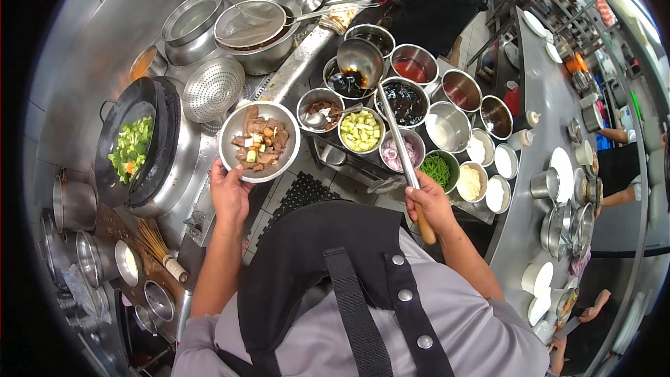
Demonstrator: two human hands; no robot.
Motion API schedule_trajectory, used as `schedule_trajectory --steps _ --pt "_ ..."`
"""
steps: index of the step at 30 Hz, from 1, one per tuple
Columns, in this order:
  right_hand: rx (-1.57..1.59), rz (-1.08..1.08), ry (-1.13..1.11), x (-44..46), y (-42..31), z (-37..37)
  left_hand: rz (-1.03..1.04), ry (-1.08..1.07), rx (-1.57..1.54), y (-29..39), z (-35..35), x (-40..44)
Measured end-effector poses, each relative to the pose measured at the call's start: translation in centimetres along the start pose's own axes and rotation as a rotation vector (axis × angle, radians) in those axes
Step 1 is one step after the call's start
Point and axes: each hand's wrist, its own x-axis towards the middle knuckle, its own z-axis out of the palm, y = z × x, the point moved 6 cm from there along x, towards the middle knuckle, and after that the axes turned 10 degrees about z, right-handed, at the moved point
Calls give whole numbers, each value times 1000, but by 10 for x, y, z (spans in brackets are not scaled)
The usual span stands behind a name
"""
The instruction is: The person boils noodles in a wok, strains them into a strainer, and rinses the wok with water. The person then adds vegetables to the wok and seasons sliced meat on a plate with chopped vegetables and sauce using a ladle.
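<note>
My left hand grips the near rim of a white bowl. Strips of browned meat with pale chopped pieces lie inside it. My right hand is closed around the wooden handle of a long ladle. The ladle's bowl, with dark liquid in it, hangs over a pot of dark sauce. Near the ladle's shaft are tins of cubed yellow-green vegetable, sliced purple onion and chopped greens.
On the left, a wok holds broccoli. A perforated ladle and a mesh strainer over a pot lie beyond the bowl. A bamboo brush rests lower left. Other people's arms show at the right counter.
</note>
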Motion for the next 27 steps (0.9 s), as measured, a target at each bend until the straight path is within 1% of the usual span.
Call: schedule_trajectory --steps 1,3,4,6,13,16,17,19,20,22,24,26,27 --pt "1 -4 3 -3 -4 0 1 -4 -2 1 2 0" --pt "135 -17 -30 -8 -11 -2 14 11 -7 4 7 -2" --pt "135 -21 -26 -10 -14 -4 14 6 -11 5 10 -1" --pt "222 -31 -86 -13 -18 -4 -2 -17 -10 5 13 0" --pt "253 -56 -123 -28 -28 -1 -6 -57 38 -6 20 14" --pt "237 -71 -175 -45 -37 9 43 -61 37 -13 48 26" --pt "237 -66 -181 -52 -38 13 27 -64 45 -17 62 31" --pt "98 -34 -133 -67 -36 22 -14 -102 83 -28 88 46" --pt "102 -27 -140 -73 -35 28 -41 -143 113 -37 99 56" --pt "-127 16 -33 -82 -31 31 -111 -171 128 -47 125 64" --pt "-59 16 -2 -84 -18 34 -147 -193 78 -56 141 68" --pt "35 -36 -33 -91 -19 33 -167 -175 64 -57 153 63" --pt "67 -55 0 -94 -15 25 -163 -191 74 -58 153 63"
